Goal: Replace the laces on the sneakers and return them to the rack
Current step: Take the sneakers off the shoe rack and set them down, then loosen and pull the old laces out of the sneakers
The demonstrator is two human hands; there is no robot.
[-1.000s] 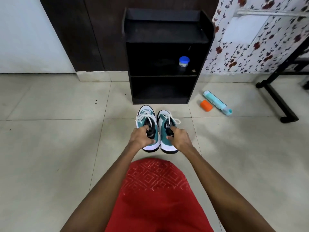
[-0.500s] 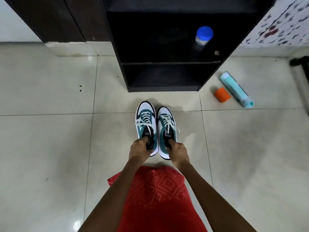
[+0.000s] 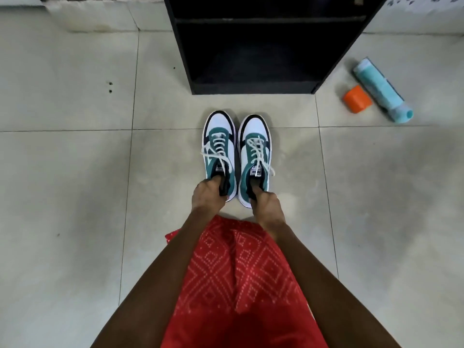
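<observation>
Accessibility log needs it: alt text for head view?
The left hand and right hand each grip a heel collar: left sneaker and right sneaker, teal-and-white with white laces, side by side before a black rack on a tiled floor.

Bare forearms; red garment (image 3: 241, 285) (white diamond print).

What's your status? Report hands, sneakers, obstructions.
Left hand grips left sneaker, right hand grips right sneaker. Both laced, facing rack. Orange cap, teal tube lie aside right.

Pale, faintly glossy tiled floor (image 3: 70, 177), scuffed white skirting (image 3: 95, 20) along the far edge, black rack (image 3: 251, 88) beside it.
</observation>
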